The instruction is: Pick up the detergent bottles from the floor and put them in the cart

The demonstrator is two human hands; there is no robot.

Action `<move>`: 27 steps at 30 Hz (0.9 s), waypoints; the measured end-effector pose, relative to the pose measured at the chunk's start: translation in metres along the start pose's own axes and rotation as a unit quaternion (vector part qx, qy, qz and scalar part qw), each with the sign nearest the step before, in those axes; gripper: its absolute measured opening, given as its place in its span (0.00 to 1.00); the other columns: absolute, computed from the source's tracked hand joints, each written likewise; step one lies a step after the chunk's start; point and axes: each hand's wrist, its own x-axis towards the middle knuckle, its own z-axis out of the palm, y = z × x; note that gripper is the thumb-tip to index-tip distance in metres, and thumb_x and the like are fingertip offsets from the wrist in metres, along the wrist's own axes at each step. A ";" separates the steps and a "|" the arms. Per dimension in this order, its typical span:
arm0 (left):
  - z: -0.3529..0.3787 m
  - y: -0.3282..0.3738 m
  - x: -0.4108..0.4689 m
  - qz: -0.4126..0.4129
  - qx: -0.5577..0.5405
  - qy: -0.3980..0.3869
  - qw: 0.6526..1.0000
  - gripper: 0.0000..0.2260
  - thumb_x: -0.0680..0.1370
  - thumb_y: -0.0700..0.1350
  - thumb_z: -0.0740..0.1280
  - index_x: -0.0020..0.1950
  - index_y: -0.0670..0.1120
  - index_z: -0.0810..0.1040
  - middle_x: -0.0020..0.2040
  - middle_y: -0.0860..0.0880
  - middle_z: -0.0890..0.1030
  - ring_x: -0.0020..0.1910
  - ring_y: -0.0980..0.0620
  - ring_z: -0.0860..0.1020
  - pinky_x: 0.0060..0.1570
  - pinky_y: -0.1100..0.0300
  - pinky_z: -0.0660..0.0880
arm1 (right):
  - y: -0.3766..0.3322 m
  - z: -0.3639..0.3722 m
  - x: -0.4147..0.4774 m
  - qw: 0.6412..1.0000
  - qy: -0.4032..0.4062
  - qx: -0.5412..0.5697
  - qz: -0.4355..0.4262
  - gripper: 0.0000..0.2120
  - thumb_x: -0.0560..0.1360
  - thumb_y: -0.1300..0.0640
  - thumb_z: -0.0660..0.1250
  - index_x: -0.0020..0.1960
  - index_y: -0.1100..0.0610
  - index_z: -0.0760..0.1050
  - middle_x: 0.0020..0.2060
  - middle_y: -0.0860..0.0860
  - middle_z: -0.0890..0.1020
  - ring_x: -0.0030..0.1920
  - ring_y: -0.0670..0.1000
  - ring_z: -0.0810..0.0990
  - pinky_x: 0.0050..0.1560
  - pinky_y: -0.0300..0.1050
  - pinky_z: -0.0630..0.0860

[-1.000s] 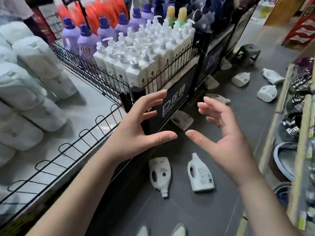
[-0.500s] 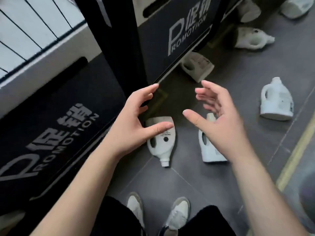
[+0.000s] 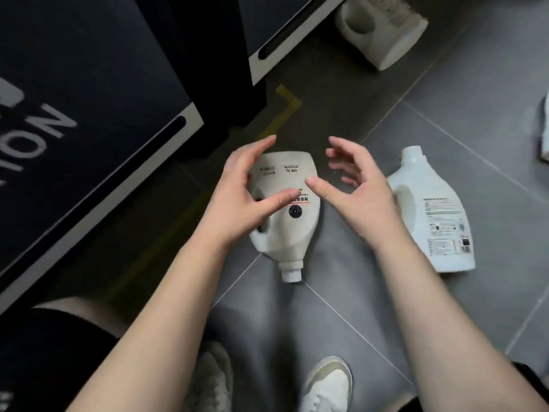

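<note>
A white detergent bottle (image 3: 289, 230) lies flat on the grey tile floor, its cap pointing toward me. My left hand (image 3: 246, 191) hovers over its handle side with fingers spread, holding nothing. Just to the bottle's right is my right hand (image 3: 356, 188), also spread and holding nothing. A second white bottle (image 3: 436, 215) lies to the right of my right hand, cap pointing away. A third white bottle (image 3: 383, 28) lies at the top, by the cart's base. The cart's dark panel (image 3: 74, 93) fills the upper left.
My two white shoes (image 3: 323, 385) stand on the floor below the hands. A yellow floor marking (image 3: 285, 105) runs beside the cart's black post (image 3: 214, 55). Part of another white bottle (image 3: 545, 129) shows at the right edge.
I have crouched, and the view has dropped from the cart's shelf to the floor. Both hands have come down close to the nearest bottle, still spread and holding nothing.
</note>
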 end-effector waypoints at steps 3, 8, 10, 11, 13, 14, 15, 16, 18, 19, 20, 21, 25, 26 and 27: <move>0.023 -0.037 -0.001 -0.037 -0.010 0.010 0.999 0.38 0.71 0.58 0.81 0.78 0.62 0.68 0.74 0.57 0.68 0.77 0.59 0.67 0.79 0.54 0.66 | 0.044 0.019 0.004 0.999 -0.013 0.013 0.046 0.32 0.74 0.55 0.81 0.74 0.48 0.73 0.67 0.48 0.80 0.66 0.47 0.79 0.58 0.25 0.70; 0.049 -0.086 -0.013 -0.125 -0.039 0.033 0.991 0.38 0.72 0.53 0.81 0.78 0.64 0.66 0.73 0.59 0.64 0.74 0.60 0.65 0.79 0.55 0.63 | 0.105 0.045 0.001 0.990 -0.005 0.032 0.136 0.34 0.72 0.52 0.82 0.74 0.46 0.72 0.69 0.49 0.77 0.67 0.46 0.78 0.59 0.28 0.72; 0.057 -0.102 -0.017 -0.171 -0.044 0.053 0.983 0.40 0.72 0.51 0.82 0.79 0.61 0.65 0.74 0.57 0.62 0.73 0.59 0.65 0.79 0.54 0.63 | 0.124 0.052 0.000 0.983 0.005 0.034 0.182 0.39 0.69 0.48 0.84 0.75 0.46 0.70 0.69 0.50 0.76 0.66 0.49 0.79 0.63 0.39 0.76; 0.061 -0.108 -0.020 -0.196 -0.054 0.059 0.977 0.42 0.72 0.51 0.82 0.80 0.61 0.64 0.73 0.57 0.61 0.73 0.58 0.65 0.80 0.53 0.63 | 0.134 0.057 -0.001 0.978 0.012 0.033 0.207 0.41 0.68 0.45 0.84 0.75 0.47 0.69 0.68 0.50 0.76 0.65 0.51 0.80 0.65 0.45 0.77; 0.070 -0.118 -0.022 -0.231 -0.074 0.062 0.968 0.46 0.70 0.53 0.83 0.82 0.60 0.61 0.72 0.54 0.61 0.77 0.51 0.65 0.80 0.50 0.63 | 0.150 0.064 -0.002 0.965 0.021 0.017 0.262 0.48 0.64 0.39 0.83 0.77 0.50 0.66 0.67 0.51 0.77 0.64 0.52 0.81 0.69 0.50 0.77; 0.074 -0.123 -0.021 -0.243 -0.074 0.056 0.966 0.47 0.71 0.54 0.82 0.83 0.59 0.59 0.74 0.52 0.62 0.80 0.48 0.64 0.81 0.50 0.62 | 0.157 0.067 -0.001 0.957 0.022 0.011 0.288 0.53 0.62 0.35 0.82 0.79 0.51 0.64 0.68 0.51 0.77 0.66 0.52 0.80 0.71 0.51 0.76; 0.079 -0.128 -0.020 -0.257 -0.067 0.049 0.963 0.48 0.72 0.53 0.82 0.85 0.56 0.56 0.78 0.49 0.62 0.81 0.46 0.62 0.81 0.51 0.60 | 0.163 0.069 -0.001 0.950 0.018 0.015 0.313 0.54 0.63 0.35 0.82 0.80 0.53 0.63 0.68 0.51 0.77 0.67 0.52 0.79 0.72 0.51 0.74; 0.083 -0.134 -0.018 -0.274 -0.062 0.044 0.959 0.49 0.74 0.52 0.81 0.86 0.54 0.54 0.81 0.46 0.60 0.82 0.45 0.61 0.80 0.52 0.60 | 0.168 0.072 -0.001 0.942 0.013 0.028 0.334 0.52 0.67 0.37 0.82 0.81 0.55 0.62 0.68 0.51 0.77 0.67 0.51 0.79 0.72 0.49 0.74; 0.089 -0.144 -0.012 -0.311 -0.078 0.046 0.946 0.50 0.74 0.52 0.80 0.86 0.51 0.50 0.84 0.44 0.60 0.82 0.45 0.63 0.80 0.51 0.62 | 0.176 0.078 0.001 0.932 0.008 0.052 0.360 0.44 0.73 0.43 0.80 0.79 0.56 0.63 0.68 0.50 0.80 0.66 0.51 0.80 0.66 0.48 0.76; 0.091 -0.149 -0.009 -0.324 -0.091 0.050 0.940 0.50 0.75 0.52 0.80 0.86 0.50 0.50 0.83 0.44 0.62 0.81 0.44 0.65 0.79 0.52 0.64 | 0.177 0.080 0.000 0.927 0.004 0.054 0.371 0.41 0.74 0.43 0.79 0.78 0.56 0.64 0.68 0.49 0.80 0.65 0.52 0.81 0.64 0.50 0.77; 0.093 -0.152 -0.008 -0.331 -0.100 0.051 0.937 0.48 0.75 0.50 0.79 0.86 0.49 0.52 0.82 0.45 0.65 0.80 0.45 0.67 0.77 0.52 0.66 | 0.179 0.083 -0.002 0.919 0.002 0.061 0.390 0.39 0.75 0.42 0.78 0.77 0.55 0.64 0.67 0.48 0.80 0.63 0.52 0.81 0.62 0.51 0.79; 0.094 -0.155 -0.007 -0.331 -0.107 0.052 0.936 0.46 0.76 0.49 0.79 0.86 0.49 0.54 0.80 0.46 0.68 0.78 0.45 0.69 0.76 0.53 0.68 | 0.181 0.086 -0.003 0.910 0.003 0.081 0.406 0.37 0.75 0.42 0.77 0.76 0.55 0.65 0.66 0.48 0.80 0.61 0.51 0.81 0.59 0.52 0.80; 0.089 -0.161 0.000 -0.317 -0.082 0.027 0.945 0.44 0.75 0.47 0.79 0.85 0.49 0.57 0.78 0.46 0.72 0.75 0.45 0.73 0.74 0.45 0.72 | 0.181 0.097 -0.008 0.889 0.023 0.129 0.440 0.33 0.74 0.39 0.77 0.70 0.56 0.71 0.61 0.51 0.85 0.56 0.52 0.86 0.49 0.50 0.83; 0.085 -0.161 0.003 -0.312 -0.062 0.011 0.948 0.45 0.75 0.47 0.79 0.85 0.49 0.56 0.78 0.46 0.72 0.75 0.44 0.73 0.74 0.44 0.72 | 0.180 0.100 -0.011 0.886 0.032 0.130 0.443 0.32 0.74 0.39 0.77 0.69 0.56 0.72 0.60 0.51 0.85 0.55 0.52 0.86 0.49 0.51 0.84; 0.080 -0.161 0.006 -0.304 -0.040 -0.007 0.952 0.45 0.76 0.47 0.79 0.85 0.49 0.56 0.79 0.46 0.71 0.76 0.44 0.72 0.74 0.44 0.72 | 0.178 0.105 -0.014 0.882 0.042 0.141 0.448 0.32 0.73 0.38 0.77 0.67 0.56 0.74 0.59 0.51 0.86 0.54 0.52 0.86 0.49 0.51 0.84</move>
